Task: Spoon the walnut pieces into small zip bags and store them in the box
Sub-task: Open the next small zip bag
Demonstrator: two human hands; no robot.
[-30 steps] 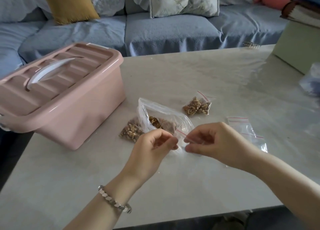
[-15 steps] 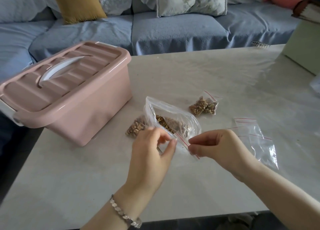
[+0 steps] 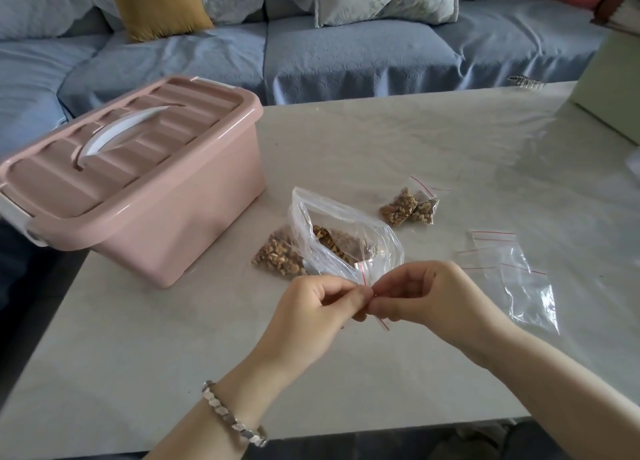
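My left hand and my right hand meet at the middle of the table, both pinching the red-striped top of a small clear zip bag. Just behind them a larger clear bag stands open with walnut pieces inside. A filled small bag of walnuts lies left of it, with a spoon tip showing beside it. Two more filled small bags lie further back right. The pink lidded box stands closed at the left, white handle on top.
Empty small zip bags lie flat to the right of my hands. A pale green box stands at the table's far right corner. A blue sofa with cushions runs behind the table. The table's near edge is just below my forearms.
My hands have come together, fingertips touching on the small bag's red zip strip, where before they were slightly apart. The view has shifted a little.
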